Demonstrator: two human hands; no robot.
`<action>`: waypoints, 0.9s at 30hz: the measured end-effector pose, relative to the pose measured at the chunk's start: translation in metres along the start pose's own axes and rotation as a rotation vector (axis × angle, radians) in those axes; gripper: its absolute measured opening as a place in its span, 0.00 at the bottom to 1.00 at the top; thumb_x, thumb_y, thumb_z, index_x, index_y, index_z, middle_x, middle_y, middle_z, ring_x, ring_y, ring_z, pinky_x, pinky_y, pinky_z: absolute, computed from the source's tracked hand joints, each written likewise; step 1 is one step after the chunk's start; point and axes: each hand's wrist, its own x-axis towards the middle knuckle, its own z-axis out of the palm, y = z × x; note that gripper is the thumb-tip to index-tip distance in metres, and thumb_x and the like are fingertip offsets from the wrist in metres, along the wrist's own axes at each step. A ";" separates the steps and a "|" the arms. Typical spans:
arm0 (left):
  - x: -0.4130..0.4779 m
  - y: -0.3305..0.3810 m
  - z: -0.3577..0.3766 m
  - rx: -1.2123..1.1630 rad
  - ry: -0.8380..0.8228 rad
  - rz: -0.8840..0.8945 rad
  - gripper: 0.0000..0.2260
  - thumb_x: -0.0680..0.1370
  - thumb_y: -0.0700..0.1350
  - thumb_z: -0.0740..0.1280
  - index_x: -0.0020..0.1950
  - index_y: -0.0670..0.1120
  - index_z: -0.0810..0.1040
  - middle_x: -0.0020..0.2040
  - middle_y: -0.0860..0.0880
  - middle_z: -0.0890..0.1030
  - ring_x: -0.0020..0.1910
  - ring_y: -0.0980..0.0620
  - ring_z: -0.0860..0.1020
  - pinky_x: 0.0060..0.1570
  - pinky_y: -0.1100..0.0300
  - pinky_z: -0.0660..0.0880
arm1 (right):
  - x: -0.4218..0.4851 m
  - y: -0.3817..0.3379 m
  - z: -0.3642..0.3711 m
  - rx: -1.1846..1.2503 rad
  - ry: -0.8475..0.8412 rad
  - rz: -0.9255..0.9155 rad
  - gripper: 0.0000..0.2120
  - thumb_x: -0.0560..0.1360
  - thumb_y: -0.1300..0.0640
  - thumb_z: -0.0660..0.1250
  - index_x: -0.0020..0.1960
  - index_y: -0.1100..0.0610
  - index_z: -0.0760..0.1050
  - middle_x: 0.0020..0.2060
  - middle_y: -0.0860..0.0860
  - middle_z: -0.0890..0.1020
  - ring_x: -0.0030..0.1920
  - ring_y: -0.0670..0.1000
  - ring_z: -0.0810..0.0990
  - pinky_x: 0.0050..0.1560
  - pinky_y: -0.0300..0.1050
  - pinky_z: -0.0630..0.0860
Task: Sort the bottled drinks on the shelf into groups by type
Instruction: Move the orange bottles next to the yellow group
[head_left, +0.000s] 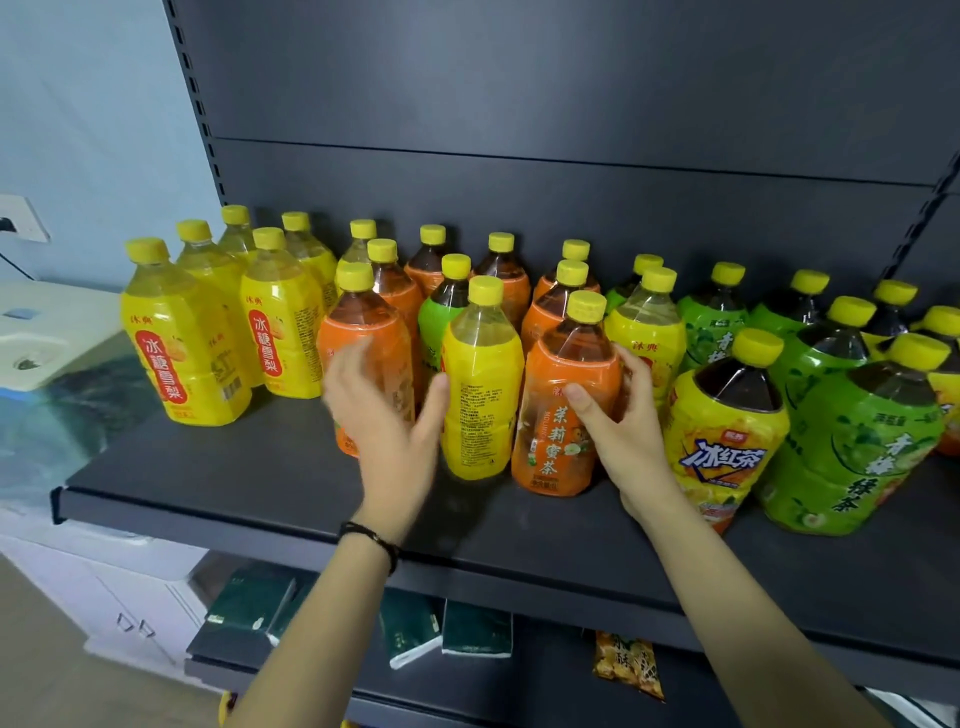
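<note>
Yellow-capped bottles crowd the dark shelf (270, 483). Yellow-labelled pear drinks (182, 343) stand grouped at the left. Orange-labelled tea bottles fill the middle, and green tea bottles (857, 441) stand at the right. At the front stand a lone yellow bottle (480, 395) and an orange tea bottle (561, 415). My right hand (623, 421) wraps around the orange tea bottle's right side. My left hand (384, 410) is blurred, fingers apart, between another orange bottle (358, 332) and the lone yellow bottle, its thumb touching the yellow one.
A yellow iced-tea bottle (722, 441) stands front right beside my right wrist. One green bottle (441, 317) sits among the orange ones. A lower shelf holds dark green packets (415, 629) and a snack bag (628, 665). A white cabinet (104, 587) stands at the left.
</note>
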 end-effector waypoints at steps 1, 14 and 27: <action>-0.004 0.007 0.007 -0.099 -0.098 -0.014 0.34 0.74 0.59 0.66 0.73 0.46 0.58 0.71 0.46 0.62 0.72 0.49 0.61 0.70 0.48 0.62 | 0.000 0.000 -0.001 -0.003 0.001 -0.004 0.34 0.66 0.42 0.72 0.68 0.37 0.60 0.67 0.47 0.70 0.65 0.49 0.72 0.60 0.51 0.76; 0.008 0.003 0.031 -0.154 -0.527 -0.342 0.45 0.66 0.56 0.77 0.76 0.54 0.56 0.67 0.55 0.59 0.70 0.51 0.62 0.67 0.49 0.67 | -0.002 -0.003 -0.011 -0.028 -0.047 -0.014 0.32 0.68 0.44 0.72 0.67 0.37 0.60 0.67 0.46 0.70 0.65 0.49 0.72 0.61 0.50 0.76; -0.034 0.031 0.016 -0.091 -0.149 -0.314 0.46 0.59 0.54 0.80 0.69 0.46 0.59 0.64 0.48 0.71 0.64 0.48 0.71 0.62 0.52 0.71 | -0.026 0.000 -0.030 -0.161 -0.131 -0.096 0.31 0.74 0.45 0.68 0.72 0.38 0.58 0.71 0.44 0.68 0.69 0.46 0.69 0.67 0.49 0.72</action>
